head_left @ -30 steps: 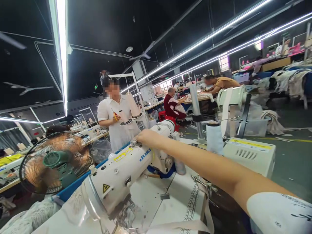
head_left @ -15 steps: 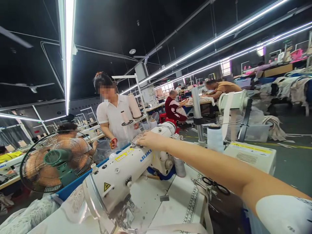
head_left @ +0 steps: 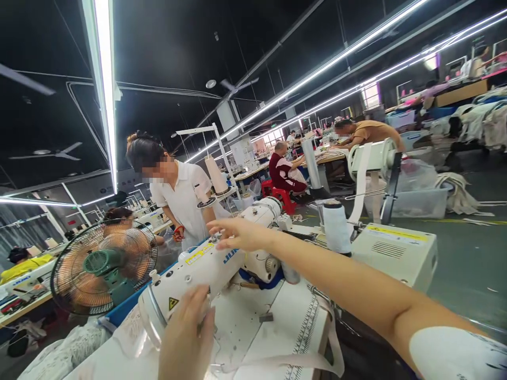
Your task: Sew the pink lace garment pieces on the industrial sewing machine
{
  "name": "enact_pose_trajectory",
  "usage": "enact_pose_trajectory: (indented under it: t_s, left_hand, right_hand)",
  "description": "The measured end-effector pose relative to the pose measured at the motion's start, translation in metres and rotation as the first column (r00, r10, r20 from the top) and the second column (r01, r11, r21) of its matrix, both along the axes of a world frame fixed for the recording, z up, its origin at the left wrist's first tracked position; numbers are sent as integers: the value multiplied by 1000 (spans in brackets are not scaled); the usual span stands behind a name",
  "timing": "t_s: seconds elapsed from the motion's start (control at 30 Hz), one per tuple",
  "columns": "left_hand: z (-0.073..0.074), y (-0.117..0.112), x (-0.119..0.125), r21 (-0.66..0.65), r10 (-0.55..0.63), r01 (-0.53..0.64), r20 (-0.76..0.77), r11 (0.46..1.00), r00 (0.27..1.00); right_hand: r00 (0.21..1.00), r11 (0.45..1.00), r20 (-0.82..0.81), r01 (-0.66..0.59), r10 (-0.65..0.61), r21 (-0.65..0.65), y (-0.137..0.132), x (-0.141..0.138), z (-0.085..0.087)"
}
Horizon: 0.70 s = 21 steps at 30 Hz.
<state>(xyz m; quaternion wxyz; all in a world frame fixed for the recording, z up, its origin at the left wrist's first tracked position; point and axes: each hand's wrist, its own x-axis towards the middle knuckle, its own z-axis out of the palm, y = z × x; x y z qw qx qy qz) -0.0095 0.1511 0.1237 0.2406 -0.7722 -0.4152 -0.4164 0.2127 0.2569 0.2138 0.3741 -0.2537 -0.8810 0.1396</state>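
Note:
A white JUKI sewing machine point(head_left: 198, 274) stands in front of me, its long arm slanting from lower left to upper right. My right hand point(head_left: 233, 235) is over the top of that arm beside the metal thread guides point(head_left: 214, 239); its fingers are stretched and apart, and any thread at their tips is too fine to make out. Low at the machine's head, my left hand point(head_left: 186, 327) is raised with thumb and fingers apart, hiding part of the needle area. Peach thread cones point(head_left: 216, 174) stand behind the machine. Pale lace fabric point(head_left: 132, 330) lies left of its head.
A wire-caged fan point(head_left: 103, 264) stands left, near a co-worker in a white shirt point(head_left: 186, 195). On the right are a white thread cone point(head_left: 336, 229), a beige box point(head_left: 396, 258) and a tape reel point(head_left: 370, 158). A pale strip point(head_left: 297, 361) loops over the table's front edge.
My left hand has risen into view at the machine's head. My right hand has lifted slightly, its fingers spreading apart. The co-worker in white leans further down, and the view has shifted a little.

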Motion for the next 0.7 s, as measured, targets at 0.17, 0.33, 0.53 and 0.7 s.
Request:
enact_pose_trajectory:
  t_s: [0.17,0.33,0.53,0.7]
  left_hand:
    - [58,39,50,-104,-59,65,62,992,996]
    - [78,64,63,-124,-43,52,68,991,997]
    - [105,87,47,-269,7,-79,-258,960,966]
    - [102,100,40,-317,82,-249,-459,915,885]
  right_hand:
    - [945,908,-285,-252,158,-333,-9,-12,-13]
    - [958,936,-286,-120,21,-331,-6,-4,2]
    - [991,970,68,131,-120,-204,15,24,23]
    - [907,916,262,374,-329,-146,38,21,25]
